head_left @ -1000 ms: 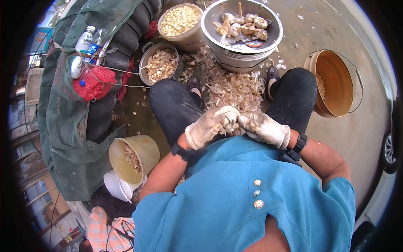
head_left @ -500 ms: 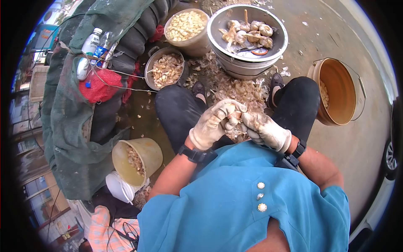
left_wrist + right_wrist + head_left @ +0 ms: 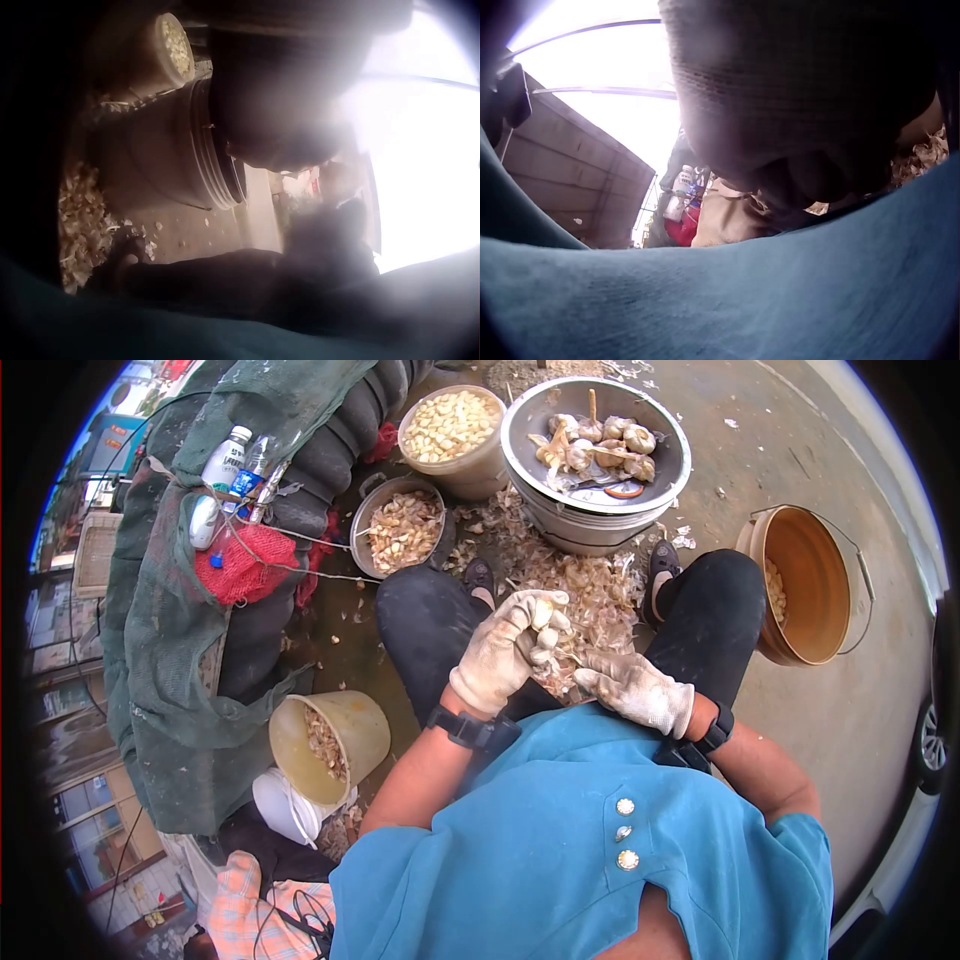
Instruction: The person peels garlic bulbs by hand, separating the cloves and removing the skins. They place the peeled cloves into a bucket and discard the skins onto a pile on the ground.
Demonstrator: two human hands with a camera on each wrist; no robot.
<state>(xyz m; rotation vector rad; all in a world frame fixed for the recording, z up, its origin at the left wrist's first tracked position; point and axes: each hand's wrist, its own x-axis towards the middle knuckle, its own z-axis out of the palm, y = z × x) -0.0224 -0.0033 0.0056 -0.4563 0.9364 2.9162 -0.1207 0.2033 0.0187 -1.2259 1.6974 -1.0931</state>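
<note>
Both hands wear pale, stained gloves above the lap in the head view. The left hand [image 3: 495,655] is raised with its fingers curled round pale garlic [image 3: 545,612], partly hidden by the glove. Lower and to the right, the right hand [image 3: 640,692] has its thumb and fingers together on a thin bit of garlic skin [image 3: 573,657]. A gap separates the two hands. In the right wrist view the right hand [image 3: 795,97] is a dark shape with curled fingers. The left wrist view shows a dark, blurred left hand [image 3: 281,97].
Whole garlic bulbs [image 3: 610,452] lie in a metal basin [image 3: 515,435] on a bucket. Peeled cloves [image 3: 450,425] fill a tub; a pot [image 3: 360,540] holds more garlic. An orange-brown bucket [image 3: 820,585] stands right, a tilted cream bucket [image 3: 365,730] left. Skins [image 3: 600,585] litter the ground.
The hands, together around the garlic before, have moved apart. The left hand has kept the garlic; the right hand has drawn slightly down. The head view has shifted a little.
</note>
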